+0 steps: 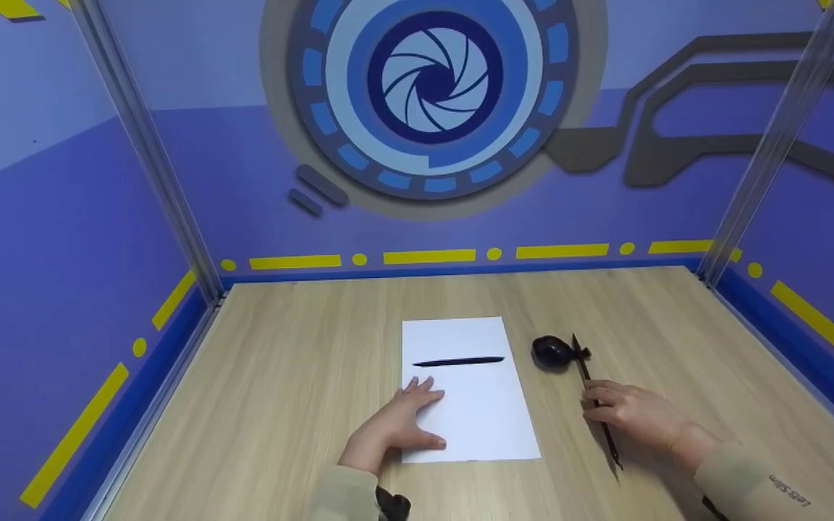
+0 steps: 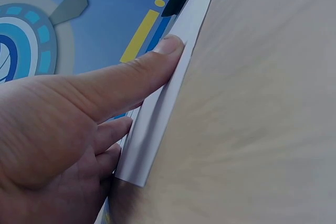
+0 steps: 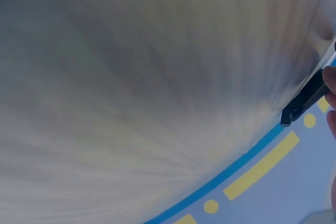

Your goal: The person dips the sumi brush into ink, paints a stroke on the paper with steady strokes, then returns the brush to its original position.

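A white sheet of paper (image 1: 471,420) lies on the table with one thick black stroke (image 1: 458,362) across its upper part. My left hand (image 1: 408,420) rests spread on the paper's left side; in the left wrist view the thumb (image 2: 139,77) lies along its near edge. To the right of the paper sits a small round black ink dish (image 1: 552,352) with a short handle. My right hand (image 1: 634,412) pinches a dark writing brush (image 1: 609,438), whose far end lies against the dish's handle. The brush's near end (image 3: 307,98) appears beside fingertips in the right wrist view.
The wooden tabletop (image 1: 279,376) is bounded by blue and purple printed panels (image 1: 243,181) at the back and sides. Metal posts (image 1: 149,159) stand at the back corners.
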The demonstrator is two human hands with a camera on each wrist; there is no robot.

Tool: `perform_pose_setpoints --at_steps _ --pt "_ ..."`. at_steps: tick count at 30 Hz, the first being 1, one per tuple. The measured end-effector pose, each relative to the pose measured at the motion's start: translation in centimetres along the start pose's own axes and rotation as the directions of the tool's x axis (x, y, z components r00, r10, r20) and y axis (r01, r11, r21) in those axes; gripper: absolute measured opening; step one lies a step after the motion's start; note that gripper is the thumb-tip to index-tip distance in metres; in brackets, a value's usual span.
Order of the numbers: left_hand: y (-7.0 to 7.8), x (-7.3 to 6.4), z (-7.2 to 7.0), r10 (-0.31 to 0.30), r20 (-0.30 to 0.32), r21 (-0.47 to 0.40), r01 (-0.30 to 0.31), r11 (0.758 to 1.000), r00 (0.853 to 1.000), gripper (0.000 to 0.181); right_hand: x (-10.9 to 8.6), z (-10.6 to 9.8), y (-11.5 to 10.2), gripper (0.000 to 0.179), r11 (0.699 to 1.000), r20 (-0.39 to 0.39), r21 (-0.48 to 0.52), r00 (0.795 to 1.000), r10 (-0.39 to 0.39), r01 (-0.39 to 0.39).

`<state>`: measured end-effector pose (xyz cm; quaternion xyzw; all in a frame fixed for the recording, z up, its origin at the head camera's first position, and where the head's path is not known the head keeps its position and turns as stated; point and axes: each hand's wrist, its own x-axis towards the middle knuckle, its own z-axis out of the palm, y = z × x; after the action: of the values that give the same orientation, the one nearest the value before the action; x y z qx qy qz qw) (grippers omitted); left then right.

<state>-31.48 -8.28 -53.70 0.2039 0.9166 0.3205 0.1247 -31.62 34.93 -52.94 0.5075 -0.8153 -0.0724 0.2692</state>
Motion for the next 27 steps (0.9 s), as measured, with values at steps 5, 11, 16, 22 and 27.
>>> perform_pose_setpoints --at_steps 5,11,16,22,27 --pt "-0.14 -0.01 -0.04 0.035 -0.001 0.012 -0.035 0.999 0.999 0.086 -0.26 0.50 0.41 0.032 0.999 -0.061 0.030 0.998 -0.014 0.016" --pt "-0.23 0.07 0.03 0.037 -0.002 0.007 -0.037 0.999 0.999 0.086 -0.51 0.69 0.50 0.029 0.999 -0.080 0.035 0.997 -0.016 0.019" --pt "-0.16 0.08 -0.04 0.032 -0.003 0.008 -0.032 0.999 0.999 0.086 -0.51 0.66 0.55 0.029 0.999 -0.088 0.034 0.996 -0.028 0.031" --pt "-0.16 0.13 -0.06 0.039 -0.002 0.012 -0.039 0.999 0.999 0.086 -0.60 0.65 0.61 0.029 0.998 -0.095 0.043 0.995 -0.030 0.034" --pt "-0.25 0.12 0.09 0.033 -0.003 0.022 -0.033 0.999 0.999 0.086 -0.69 0.75 0.62 0.033 0.998 -0.089 0.046 0.996 -0.031 0.035"
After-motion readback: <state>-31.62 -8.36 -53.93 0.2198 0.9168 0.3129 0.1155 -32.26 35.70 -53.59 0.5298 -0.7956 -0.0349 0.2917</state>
